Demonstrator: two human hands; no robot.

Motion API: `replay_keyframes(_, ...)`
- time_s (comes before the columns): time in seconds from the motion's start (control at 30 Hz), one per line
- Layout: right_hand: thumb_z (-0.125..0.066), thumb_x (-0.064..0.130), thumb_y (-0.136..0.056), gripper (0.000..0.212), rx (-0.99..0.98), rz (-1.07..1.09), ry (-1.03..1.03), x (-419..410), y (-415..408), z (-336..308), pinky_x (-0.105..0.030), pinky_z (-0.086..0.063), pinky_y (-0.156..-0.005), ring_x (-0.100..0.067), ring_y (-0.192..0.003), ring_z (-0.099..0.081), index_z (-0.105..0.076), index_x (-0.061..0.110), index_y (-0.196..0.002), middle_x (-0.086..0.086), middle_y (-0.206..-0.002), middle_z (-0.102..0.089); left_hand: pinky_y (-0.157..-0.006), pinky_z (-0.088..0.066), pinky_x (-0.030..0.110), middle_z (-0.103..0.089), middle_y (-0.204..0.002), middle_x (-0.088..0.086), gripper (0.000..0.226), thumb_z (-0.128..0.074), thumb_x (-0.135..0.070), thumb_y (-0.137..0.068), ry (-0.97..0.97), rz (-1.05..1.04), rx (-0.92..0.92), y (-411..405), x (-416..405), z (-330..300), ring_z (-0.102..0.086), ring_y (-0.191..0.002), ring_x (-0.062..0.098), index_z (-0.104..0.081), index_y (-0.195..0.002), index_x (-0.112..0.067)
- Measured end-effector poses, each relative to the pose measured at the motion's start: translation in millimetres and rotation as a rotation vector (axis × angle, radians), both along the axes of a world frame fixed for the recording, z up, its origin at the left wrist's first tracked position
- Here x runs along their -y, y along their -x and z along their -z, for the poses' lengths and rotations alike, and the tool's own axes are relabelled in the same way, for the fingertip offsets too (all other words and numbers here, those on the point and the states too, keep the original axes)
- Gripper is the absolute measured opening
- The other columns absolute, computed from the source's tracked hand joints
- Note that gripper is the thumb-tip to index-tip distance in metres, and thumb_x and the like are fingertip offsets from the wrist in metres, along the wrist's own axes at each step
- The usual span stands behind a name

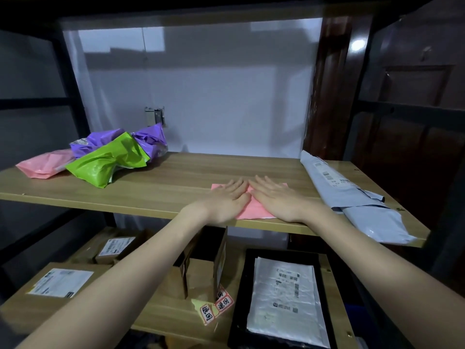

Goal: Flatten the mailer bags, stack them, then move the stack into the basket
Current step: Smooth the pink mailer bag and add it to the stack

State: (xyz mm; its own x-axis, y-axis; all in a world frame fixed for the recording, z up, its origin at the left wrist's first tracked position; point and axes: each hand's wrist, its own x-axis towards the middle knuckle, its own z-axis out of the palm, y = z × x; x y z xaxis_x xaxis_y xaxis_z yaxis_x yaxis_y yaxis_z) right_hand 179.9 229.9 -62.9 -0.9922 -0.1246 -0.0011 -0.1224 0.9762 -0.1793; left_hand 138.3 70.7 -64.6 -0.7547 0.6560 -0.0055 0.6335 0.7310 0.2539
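Both hands lie flat, fingers straight and spread, on a pink mailer bag [254,206] at the near edge of the upper wooden shelf [176,180]. The left hand [227,201] presses its left half and the right hand [275,200] its right half, with the fingertips almost meeting at the far middle of the bag. At the far left of the same shelf sits a heap of crumpled bags: a green bag [108,163] in front, a purple bag [148,139] behind it, and another pink bag [45,166] at the left end. A grey bag [352,197] lies along the right end of the shelf, near the right hand. On the lower shelf, to the right, a black basket [241,298] holds a flat white bag [284,301]. Cardboard boxes [60,283] stand to its left.
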Motion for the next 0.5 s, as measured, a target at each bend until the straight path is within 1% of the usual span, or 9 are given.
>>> replay_keyframes(0.17, -0.004, 0.045, -0.099, 0.055, 0.027, -0.004, -0.075, -0.1, 5.8, 1.1, -0.037, 0.004, -0.117, -0.016, -0.146, 0.009, 0.004, 0.025, -0.150, 0.001, -0.158, 0.011, -0.115, 0.003, 0.025, 0.005, -0.159, 0.000, 0.054, -0.012, -0.039, -0.102, 0.026, -0.019, 0.001, -0.8, -0.8, -0.5, 0.005, -0.146, 0.013, -0.001, -0.150, -0.018)
replay_keyframes(0.37, -0.007, 0.048, -0.098, 0.056, 0.064, 0.006, -0.085, -1.4, 8.6, 0.5, -0.037, 0.005, -0.117, -0.015, -0.146, 0.011, 0.005, 0.027, -0.149, 0.003, -0.158, 0.013, -0.116, 0.002, 0.029, 0.007, -0.159, -0.001, 0.053, -0.014, -0.037, -0.102, 0.065, -0.012, -0.007, -3.0, -0.9, -4.4, 0.006, -0.146, 0.015, -0.001, -0.151, -0.021)
replay_keyframes(0.5, -0.007, 0.047, -0.098, 0.056, 0.079, -0.001, -0.092, -2.2, 10.3, -0.1, -0.037, 0.005, -0.117, -0.015, -0.146, 0.012, 0.005, 0.027, -0.149, 0.003, -0.158, 0.013, -0.116, 0.003, 0.028, 0.008, -0.159, -0.001, 0.054, -0.014, -0.037, -0.102, 0.077, -0.006, -0.008, -2.0, -0.3, -4.5, 0.006, -0.146, 0.015, 0.000, -0.151, -0.021)
